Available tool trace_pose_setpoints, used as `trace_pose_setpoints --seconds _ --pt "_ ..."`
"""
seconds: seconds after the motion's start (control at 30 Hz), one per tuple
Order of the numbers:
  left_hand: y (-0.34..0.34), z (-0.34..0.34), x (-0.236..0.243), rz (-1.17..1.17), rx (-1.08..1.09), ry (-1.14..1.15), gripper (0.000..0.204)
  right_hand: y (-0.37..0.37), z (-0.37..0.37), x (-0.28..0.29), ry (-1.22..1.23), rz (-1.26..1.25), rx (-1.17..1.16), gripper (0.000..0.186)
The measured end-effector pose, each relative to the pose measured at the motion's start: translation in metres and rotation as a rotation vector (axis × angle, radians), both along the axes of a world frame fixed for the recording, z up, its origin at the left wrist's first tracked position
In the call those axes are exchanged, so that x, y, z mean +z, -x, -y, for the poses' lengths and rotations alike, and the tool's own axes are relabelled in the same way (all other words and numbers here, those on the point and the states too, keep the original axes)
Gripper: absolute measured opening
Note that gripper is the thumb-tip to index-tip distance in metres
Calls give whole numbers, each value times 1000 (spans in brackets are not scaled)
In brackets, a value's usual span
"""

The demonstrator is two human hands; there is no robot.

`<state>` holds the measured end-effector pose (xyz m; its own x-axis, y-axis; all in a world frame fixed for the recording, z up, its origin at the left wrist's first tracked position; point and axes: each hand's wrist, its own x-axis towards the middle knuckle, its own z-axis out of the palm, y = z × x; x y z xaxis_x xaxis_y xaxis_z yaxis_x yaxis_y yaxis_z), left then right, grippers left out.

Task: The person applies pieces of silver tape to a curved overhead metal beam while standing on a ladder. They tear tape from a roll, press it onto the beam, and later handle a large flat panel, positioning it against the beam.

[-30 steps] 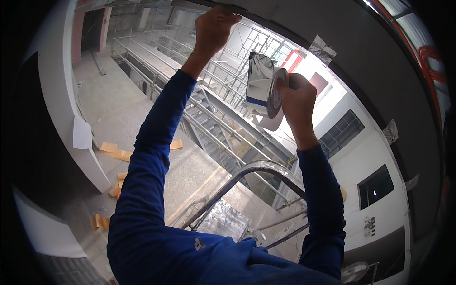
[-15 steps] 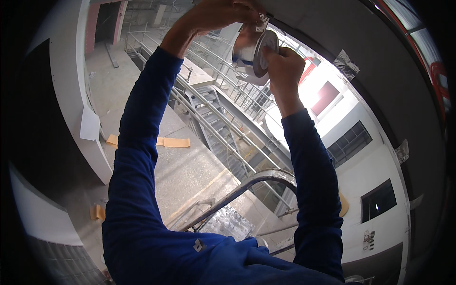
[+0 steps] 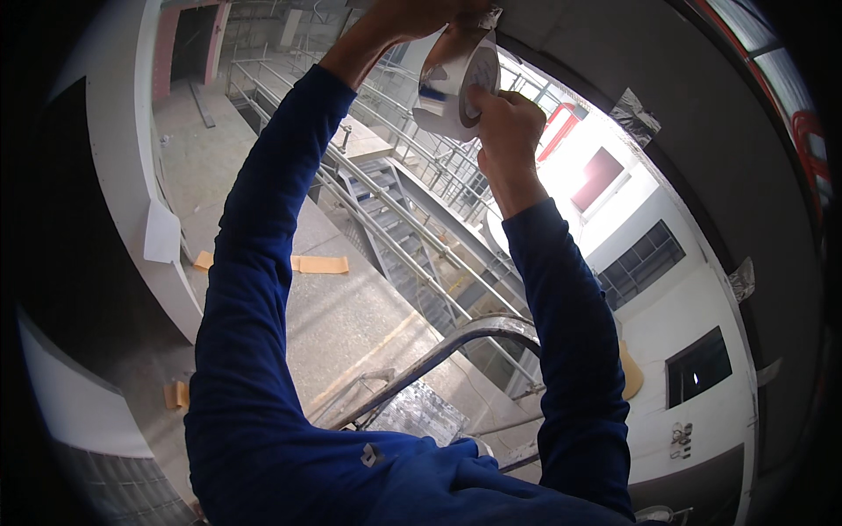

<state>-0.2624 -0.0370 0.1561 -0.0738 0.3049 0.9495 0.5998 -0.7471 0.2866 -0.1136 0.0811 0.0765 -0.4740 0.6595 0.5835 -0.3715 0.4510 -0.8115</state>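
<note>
A roll of silver foil tape [image 3: 441, 83] with a pale cardboard core hangs in front of me at the top of the view. My right hand [image 3: 510, 131] is closed around its side, thumb pushed into the core. White backing paper [image 3: 438, 121] curls loose below the roll. Above it, my left hand [image 3: 412, 16] is partly cut off by the upper edge; its fingertips pinch the tape's free end beside the dark overhead panel [image 3: 561, 35]. A crinkled foil patch [image 3: 635, 117] sticks to that panel's edge, to the right of the roll.
A curved metal rail [image 3: 438, 358] stands close at my waist. Below are metal stairs [image 3: 395, 210], pipe railings [image 3: 377, 188] and a concrete floor [image 3: 351, 329] with orange strips [image 3: 319, 264]. More foil pieces [image 3: 742, 279] line the panel edge at right.
Both hands and the tape roll have shifted slightly left and up. The roll has tilted, and more of my left hand is outside the view.
</note>
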Motion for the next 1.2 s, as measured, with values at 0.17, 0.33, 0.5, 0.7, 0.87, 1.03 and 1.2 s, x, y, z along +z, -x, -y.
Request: trace_pose_setpoints --seconds 0.17,0.33,0.5,0.7,0.87,1.03,1.2 --pt "2 -6 -3 -22 255 -96 10 0 1 -3 54 -23 65 27" --pt "5 -12 -5 -40 296 -166 6 4 -1 -6 95 -13 95 27" --pt "2 -14 -7 -10 327 -171 5 2 -1 -8 113 28 85 27" --pt "-2 -14 -8 -83 487 -258 2 2 5 -11 156 3 132 26" --pt "-3 -12 -9 -96 453 -249 3 1 7 -12 170 14 159 27" --pt "-4 -12 -8 -84 474 -238 4 4 7 -13 182 11 136 27" --pt "6 -14 -5 -121 410 -260 6 6 5 -14 172 11 127 26"
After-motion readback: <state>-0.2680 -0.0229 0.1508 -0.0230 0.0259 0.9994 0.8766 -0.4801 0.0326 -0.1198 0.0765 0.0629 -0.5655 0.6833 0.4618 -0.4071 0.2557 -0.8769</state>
